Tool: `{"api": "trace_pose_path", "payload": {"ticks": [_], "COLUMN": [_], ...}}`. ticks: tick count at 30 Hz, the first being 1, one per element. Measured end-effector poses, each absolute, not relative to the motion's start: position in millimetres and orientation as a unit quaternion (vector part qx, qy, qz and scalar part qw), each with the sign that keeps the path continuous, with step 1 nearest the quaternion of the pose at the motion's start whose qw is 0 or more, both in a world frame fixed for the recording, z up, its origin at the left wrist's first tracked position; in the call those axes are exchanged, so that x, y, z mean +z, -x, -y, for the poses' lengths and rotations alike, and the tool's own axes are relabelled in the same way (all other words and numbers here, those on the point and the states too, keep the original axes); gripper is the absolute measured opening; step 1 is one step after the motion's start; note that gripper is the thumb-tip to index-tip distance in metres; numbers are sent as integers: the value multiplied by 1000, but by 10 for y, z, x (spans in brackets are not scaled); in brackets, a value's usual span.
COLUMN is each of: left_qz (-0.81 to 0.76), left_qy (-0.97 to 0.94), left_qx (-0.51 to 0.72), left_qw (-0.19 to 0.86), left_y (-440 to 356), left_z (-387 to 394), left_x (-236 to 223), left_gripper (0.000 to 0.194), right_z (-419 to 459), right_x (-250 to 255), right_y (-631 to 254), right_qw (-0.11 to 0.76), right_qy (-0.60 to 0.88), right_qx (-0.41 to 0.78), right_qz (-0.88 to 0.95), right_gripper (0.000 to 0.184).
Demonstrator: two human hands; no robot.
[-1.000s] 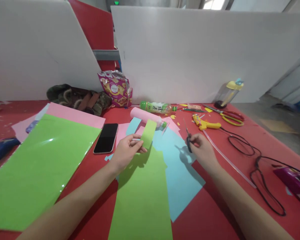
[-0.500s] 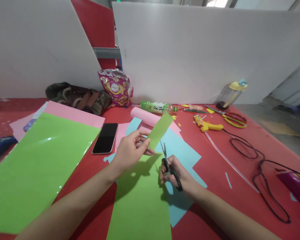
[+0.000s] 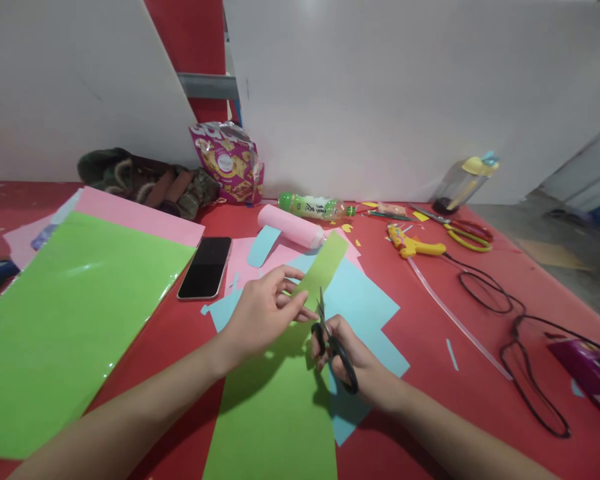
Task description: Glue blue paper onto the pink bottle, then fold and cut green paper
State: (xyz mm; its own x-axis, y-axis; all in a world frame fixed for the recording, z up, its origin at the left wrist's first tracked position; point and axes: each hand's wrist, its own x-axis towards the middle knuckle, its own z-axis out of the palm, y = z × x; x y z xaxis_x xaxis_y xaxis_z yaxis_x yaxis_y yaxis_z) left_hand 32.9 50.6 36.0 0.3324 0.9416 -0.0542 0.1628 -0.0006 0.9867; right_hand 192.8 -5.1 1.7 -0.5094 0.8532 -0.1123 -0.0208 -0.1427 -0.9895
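Observation:
My left hand (image 3: 263, 312) pinches the near end of a green paper strip (image 3: 325, 265) and holds it slanted above the table. My right hand (image 3: 345, 350) grips small black scissors (image 3: 333, 337), fingers through the handles, with the blades pointing up at the strip's lower edge next to my left fingertips. Under both hands lie a green sheet (image 3: 275, 413) and light blue sheets (image 3: 365, 307) on the red table (image 3: 430, 407).
A large glossy green sheet (image 3: 65, 320) over pink paper lies at left, a phone (image 3: 205, 268) beside it. A pink roll (image 3: 290, 225), green-capped bottle (image 3: 313, 207), snack bag (image 3: 227, 162), yellow glue gun (image 3: 413, 245) with black cable (image 3: 520, 347), scissors (image 3: 467, 233) and a water bottle (image 3: 463, 181) sit farther back.
My right hand came in from the right with the black scissors to the strip. My left hand tilted the green strip toward the right and lowered it slightly.

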Motion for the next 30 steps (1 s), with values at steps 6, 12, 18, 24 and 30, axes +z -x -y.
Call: {"api": "trace_pose_path", "payload": {"ticks": [6, 12, 18, 24, 30], "left_qz": [-457, -460, -458, -460, -452], "left_qy": [-599, -599, -605, -611, -621], "left_qx": [364, 365, 368, 371, 370], "left_qw": [547, 544, 537, 527, 522], "left_y": [-350, -351, -351, -361, -346], "left_z": [-492, -487, -482, -476, -474], "left_x": [330, 316, 312, 317, 309], "left_gripper": [20, 20, 20, 20, 16], "right_z": [61, 57, 52, 58, 59], "right_x": [-4, -17, -27, -11, -22], "right_y": [-1917, -1920, -1924, -1925, -1929], "right_qw": [333, 336, 335, 336, 337], "right_qy": [371, 376, 377, 383, 378], "right_qx": [653, 643, 639, 634, 630], "right_qz": [569, 577, 581, 582, 589], "right_gripper": [46, 45, 45, 45, 44]}}
